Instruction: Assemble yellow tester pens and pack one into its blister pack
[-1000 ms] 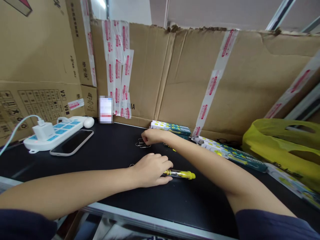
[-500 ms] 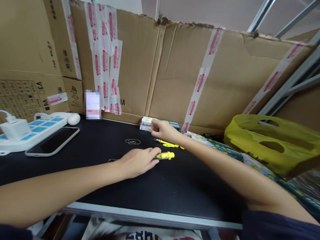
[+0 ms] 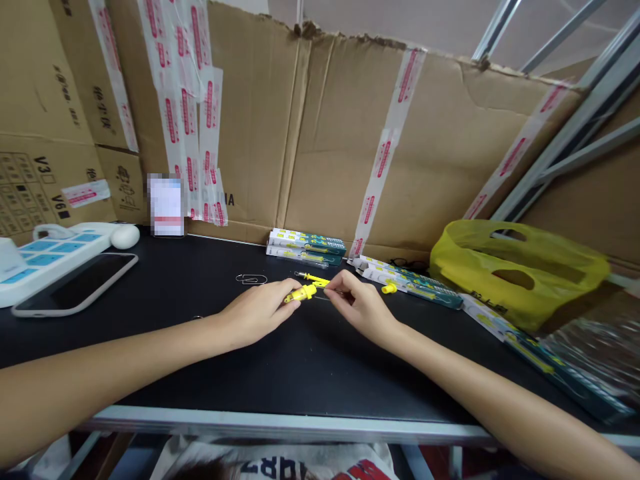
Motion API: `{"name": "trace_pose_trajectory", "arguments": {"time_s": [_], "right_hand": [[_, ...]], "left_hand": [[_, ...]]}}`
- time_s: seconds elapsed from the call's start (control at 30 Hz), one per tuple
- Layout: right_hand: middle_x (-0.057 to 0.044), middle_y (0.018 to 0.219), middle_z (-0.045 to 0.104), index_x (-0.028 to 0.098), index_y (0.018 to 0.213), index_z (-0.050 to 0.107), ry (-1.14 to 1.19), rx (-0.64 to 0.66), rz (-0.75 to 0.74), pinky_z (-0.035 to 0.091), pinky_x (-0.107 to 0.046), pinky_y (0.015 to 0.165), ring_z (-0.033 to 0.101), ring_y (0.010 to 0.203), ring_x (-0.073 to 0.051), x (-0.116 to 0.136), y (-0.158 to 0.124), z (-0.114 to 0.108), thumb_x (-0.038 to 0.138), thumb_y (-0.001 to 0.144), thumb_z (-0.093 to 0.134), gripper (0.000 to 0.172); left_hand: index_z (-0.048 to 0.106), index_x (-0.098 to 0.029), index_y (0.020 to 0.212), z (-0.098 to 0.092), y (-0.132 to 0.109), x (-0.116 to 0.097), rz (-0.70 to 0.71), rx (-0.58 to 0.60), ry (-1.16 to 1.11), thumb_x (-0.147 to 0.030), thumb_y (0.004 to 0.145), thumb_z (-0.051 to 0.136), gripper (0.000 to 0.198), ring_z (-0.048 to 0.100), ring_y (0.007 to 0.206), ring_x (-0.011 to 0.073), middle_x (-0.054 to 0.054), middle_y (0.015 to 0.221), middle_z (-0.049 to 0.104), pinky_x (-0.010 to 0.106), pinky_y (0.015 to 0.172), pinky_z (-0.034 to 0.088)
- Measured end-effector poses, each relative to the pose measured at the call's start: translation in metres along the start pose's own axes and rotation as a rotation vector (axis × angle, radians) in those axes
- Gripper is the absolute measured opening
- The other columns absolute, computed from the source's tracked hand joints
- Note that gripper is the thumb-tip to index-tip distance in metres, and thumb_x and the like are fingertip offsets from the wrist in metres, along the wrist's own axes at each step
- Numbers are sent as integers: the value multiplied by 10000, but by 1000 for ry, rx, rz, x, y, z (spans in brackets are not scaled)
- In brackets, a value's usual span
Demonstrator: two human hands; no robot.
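My left hand (image 3: 260,308) is closed around a short, pen-shaped tool (image 3: 301,293) with a clear barrel and a yellow end, which points right. Close to that end, my right hand (image 3: 361,303) has thumb and forefinger pinched together; what they hold is too small to make out. A thin grey line shows beside its fingertips. Just behind both hands lies a slim yellow part (image 3: 314,279) with a metal tip, partly covered by the fingers. To the right of my right hand is a small yellow cap (image 3: 389,287). A bent wire loop (image 3: 251,279) lies behind my left hand.
Stacked printed boxes (image 3: 305,248) stand against the cardboard wall (image 3: 340,133). More boxes (image 3: 415,283) run along the right side, near a yellow plastic bag (image 3: 520,273). At left are a power strip (image 3: 65,250), a phone (image 3: 75,285) and an upright screen (image 3: 167,205).
My right hand has come down from the stacked boxes to the yellow end of the tool, its fingers pinched. The left hand has shifted slightly left and up, still holding the tool.
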State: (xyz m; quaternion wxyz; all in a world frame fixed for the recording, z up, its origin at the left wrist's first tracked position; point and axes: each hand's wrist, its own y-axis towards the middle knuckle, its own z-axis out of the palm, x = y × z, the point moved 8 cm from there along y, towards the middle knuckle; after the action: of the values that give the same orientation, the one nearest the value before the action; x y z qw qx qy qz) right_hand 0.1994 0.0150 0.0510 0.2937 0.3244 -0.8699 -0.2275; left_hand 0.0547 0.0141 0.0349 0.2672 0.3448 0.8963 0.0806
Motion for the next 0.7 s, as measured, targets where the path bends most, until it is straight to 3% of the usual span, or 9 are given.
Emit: {"name": "trace_pose_trajectory", "arguments": {"time_s": [0.3,0.47,0.53,0.7], "right_hand": [[-29,792,597,214,872,509,-127,96,-199,447,-248,585,563,670,-133,22,-10,8,224,907,480,47],[-124,1171,518,210,911,526,-204,29,-286,516,-296,665,605,859,-166,34,-15,5,212,903,478,48],[-117,1154,521,215,912,527,-174,22,-297,527,-289,668,607,873,-162,35,-16,5,202,902,482,48],[-79,890,591,212,885,551,-208,-120,-325,496,-252,587,608,778,-158,37,-17,-5,203,885,526,26]], "left_hand": [[474,-210,1053,-3,2,0,-40,-23,-87,-320,872,425,217,614,768,193,37,905,642,304,683,437],[505,-202,1086,2,1,-7,10,31,-121,-344,892,400,262,611,891,214,64,1017,642,325,754,441],[518,-203,1088,3,1,-9,28,41,-142,-347,902,387,269,608,916,213,64,1039,641,329,780,437],[523,-200,1096,4,0,-11,28,40,-135,-355,895,409,278,600,935,216,69,1057,639,318,781,431]]}}
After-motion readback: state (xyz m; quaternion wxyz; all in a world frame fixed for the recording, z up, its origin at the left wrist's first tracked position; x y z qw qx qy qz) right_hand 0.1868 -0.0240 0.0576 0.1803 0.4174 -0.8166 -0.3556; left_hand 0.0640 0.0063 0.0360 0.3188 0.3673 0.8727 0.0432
